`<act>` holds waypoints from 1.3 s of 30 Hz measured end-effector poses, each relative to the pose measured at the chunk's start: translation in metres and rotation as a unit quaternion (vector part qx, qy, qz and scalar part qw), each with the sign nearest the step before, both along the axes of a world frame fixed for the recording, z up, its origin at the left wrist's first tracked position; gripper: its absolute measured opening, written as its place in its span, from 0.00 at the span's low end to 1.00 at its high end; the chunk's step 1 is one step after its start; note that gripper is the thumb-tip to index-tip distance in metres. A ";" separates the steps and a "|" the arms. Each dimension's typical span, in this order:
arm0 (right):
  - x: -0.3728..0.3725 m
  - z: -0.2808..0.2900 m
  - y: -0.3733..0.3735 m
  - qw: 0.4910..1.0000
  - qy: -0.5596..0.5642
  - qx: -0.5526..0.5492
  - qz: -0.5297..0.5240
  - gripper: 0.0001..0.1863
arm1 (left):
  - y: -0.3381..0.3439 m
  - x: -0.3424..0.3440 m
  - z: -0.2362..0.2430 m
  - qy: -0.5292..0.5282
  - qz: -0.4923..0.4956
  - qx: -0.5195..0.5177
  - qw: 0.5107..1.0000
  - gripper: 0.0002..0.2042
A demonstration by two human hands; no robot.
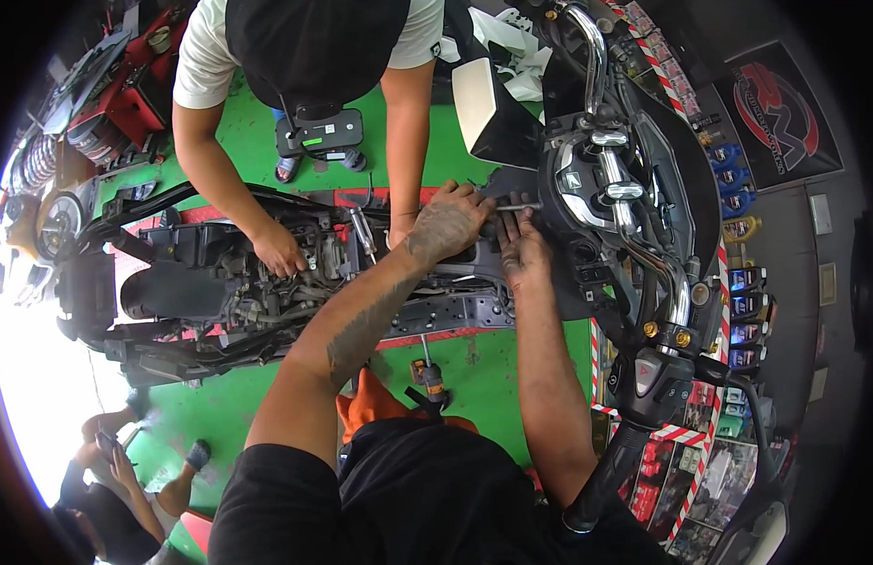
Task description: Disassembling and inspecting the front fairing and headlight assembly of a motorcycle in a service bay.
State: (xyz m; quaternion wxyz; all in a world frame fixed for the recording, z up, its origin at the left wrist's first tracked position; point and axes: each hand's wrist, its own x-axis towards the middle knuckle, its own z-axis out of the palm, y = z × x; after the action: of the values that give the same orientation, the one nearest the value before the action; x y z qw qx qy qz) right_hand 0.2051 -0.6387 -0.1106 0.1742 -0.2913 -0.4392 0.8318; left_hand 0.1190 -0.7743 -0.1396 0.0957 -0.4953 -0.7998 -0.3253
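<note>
A stripped motorcycle frame (455,309) lies lengthwise before me, its handlebar (676,292) to the right. My left hand (448,224), at the end of a tattooed forearm, is closed over the front part of the frame. From its fingertips a thin metal rod (521,206) points right; the rest of it is hidden in the grip. My right hand (525,247) lies just beside, palm up, with fingers stretched toward the rod; whether they touch it I cannot tell. Across from me, a co-worker's hand (281,249) rests on the engine (309,259); the co-worker's other hand (403,229) is partly behind my left wrist.
A silver cylinder (362,234) stands in the frame. A cordless drill (427,379) is below it, near my waist. A black case (320,137) sits on the green floor. White body panels (512,47) lie at the back; bottles (733,179) line the right. Someone sits lower left (112,490).
</note>
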 end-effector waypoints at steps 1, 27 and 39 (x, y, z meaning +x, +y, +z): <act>0.000 0.002 -0.002 1.000 -0.003 0.001 -0.001 0.19 | 0.000 0.002 0.004 0.043 0.035 -0.010 0.998 0.12; 0.003 0.006 0.003 0.998 -0.043 -0.041 0.006 0.21 | -0.001 -0.002 0.018 0.054 0.038 0.019 0.998 0.09; 0.034 0.015 0.002 0.996 -0.070 0.061 0.018 0.24 | 0.016 0.009 -0.011 -0.466 -0.062 0.128 0.873 0.15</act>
State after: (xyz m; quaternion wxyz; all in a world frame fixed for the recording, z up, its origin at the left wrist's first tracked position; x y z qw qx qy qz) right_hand 0.2390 -0.6371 -0.0959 0.1456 -0.3294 -0.5057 0.7840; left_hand 0.1284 -0.7578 -0.1501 -0.2457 -0.3180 -0.6711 -0.6230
